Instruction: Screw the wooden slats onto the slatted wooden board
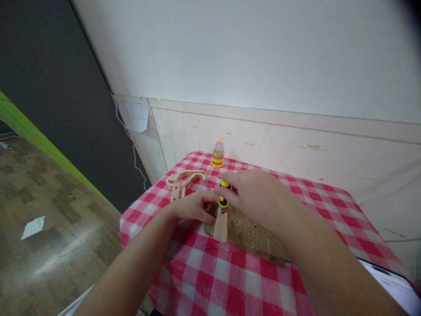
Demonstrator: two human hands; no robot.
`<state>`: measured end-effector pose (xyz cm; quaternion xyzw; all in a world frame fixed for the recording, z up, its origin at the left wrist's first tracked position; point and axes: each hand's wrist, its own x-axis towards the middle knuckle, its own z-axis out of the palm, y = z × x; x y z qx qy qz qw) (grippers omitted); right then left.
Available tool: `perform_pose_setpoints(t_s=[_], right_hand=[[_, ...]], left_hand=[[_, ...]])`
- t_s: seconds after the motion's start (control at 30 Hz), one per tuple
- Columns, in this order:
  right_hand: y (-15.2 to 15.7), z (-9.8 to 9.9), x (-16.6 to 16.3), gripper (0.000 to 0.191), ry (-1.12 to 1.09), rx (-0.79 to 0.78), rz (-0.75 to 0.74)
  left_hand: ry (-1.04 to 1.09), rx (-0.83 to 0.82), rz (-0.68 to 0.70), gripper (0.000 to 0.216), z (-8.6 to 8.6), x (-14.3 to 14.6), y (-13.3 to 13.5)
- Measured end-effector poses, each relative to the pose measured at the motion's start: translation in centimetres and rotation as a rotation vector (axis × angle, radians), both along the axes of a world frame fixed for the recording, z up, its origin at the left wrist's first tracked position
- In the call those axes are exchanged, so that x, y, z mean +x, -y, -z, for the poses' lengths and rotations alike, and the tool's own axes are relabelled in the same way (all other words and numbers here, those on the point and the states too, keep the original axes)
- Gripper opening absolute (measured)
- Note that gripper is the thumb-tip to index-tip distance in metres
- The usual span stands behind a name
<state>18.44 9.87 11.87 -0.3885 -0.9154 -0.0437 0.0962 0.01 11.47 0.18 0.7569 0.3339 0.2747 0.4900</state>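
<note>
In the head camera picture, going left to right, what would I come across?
White scrap, white cable, left hand, screwdriver, phone-like device.

Bench (210,274), covered in red-and-white checked cloth (256,289). Far side: clear, yellow-based case (217,157), upright. Left: pale wooden pieces (175,193). Middle: worn brown board (251,235), pitted with small holes, lying flat.

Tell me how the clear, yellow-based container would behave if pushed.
The container probably keeps its shape, since its clear shell looks rigid. Standing taller than wide, it may tip if pushed near the top. Its round base suggests it could roll once toppled.
</note>
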Motion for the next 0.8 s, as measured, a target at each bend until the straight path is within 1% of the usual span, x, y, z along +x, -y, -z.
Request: perform_pose_setpoints(t_s=[0.1,0.2,0.27,0.37,0.43,0.47,0.53,0.63,0.8], right_hand=[[0.2,-0.1,0.2,0.029,-0.067,-0.114,-0.114],[0.6,-0.5,0.6,0.026,-0.073,-0.164,-0.123],[0.7,-0.7,0.7,0.027,-0.037,-0.175,-0.070],[0.7,-1.0,0.4,0.030,0.000,-0.089,0.075],[0.5,-1.0,0.1,0.035,0.006,-0.054,0.118],[0.4,-1.0,-0.1,0.033,0.002,-0.061,0.107],[0.3,-0.8,-0.2,0.027,-0.024,-0.097,0.029],[0.2,-0.7,0.2,0.024,-0.058,-0.146,-0.076],[0.4,-1.1,1.3,0.024,-0.066,-0.200,-0.125]], left_hand=[[0.013,-0.035,0.010,0.034,-0.5,0.1,0.1],[-0.006,-0.036,0.003,0.032,-0.8,0.2,0.2],[-0.007,-0.024,0.011,0.034,-0.8,0.2,0.2],[0.004,0.006,0.025,0.039,-0.5,0.1,0.1],[-0.037,0.042,0.017,0.040,-0.3,-0.1,0.0],[-0.069,0.060,0.005,0.040,-0.2,-0.1,-0.1],[-0.126,0.088,-0.018,0.037,-0.1,-0.3,-0.1],[-0.144,0.083,-0.020,0.035,-0.3,-0.3,-0.1],[-0.111,0.054,-0.022,0.032,-0.3,-0.1,-0.1]])
